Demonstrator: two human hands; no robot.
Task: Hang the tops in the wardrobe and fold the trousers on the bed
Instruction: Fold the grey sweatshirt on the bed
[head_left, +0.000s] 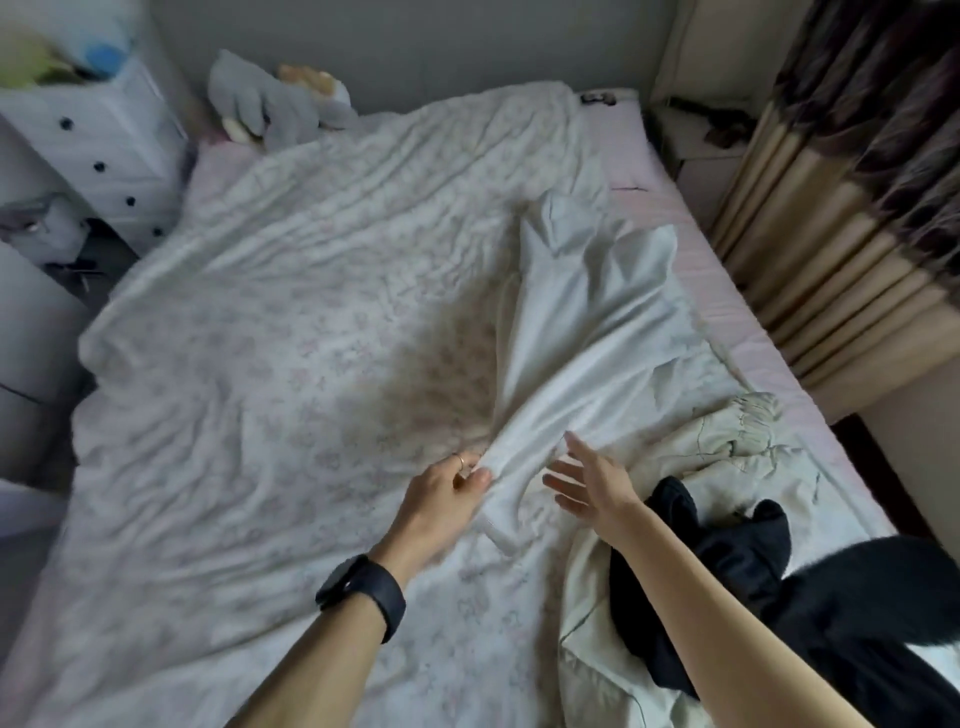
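Three garments lie on the bed (737, 317). One pair of white trousers (582, 332) stretches across the flowered quilt (260, 338), legs pointing to the far side. The left grip (441, 499) pinches their near end between thumb and fingers. The right grip (592, 488) hovers just beside it, fingers spread, holding nothing. One crumpled cream garment (727, 452) and one black garment (727, 566) sit at the near right. The left wrist carries one black watch (363, 597).

1 bed (260, 364) holds 3 garments: 1 white pair of trousers (571, 338), 1 cream piece (727, 452), 1 black piece (727, 561). 2 hands show, left hand (441, 499) and right hand (592, 493).
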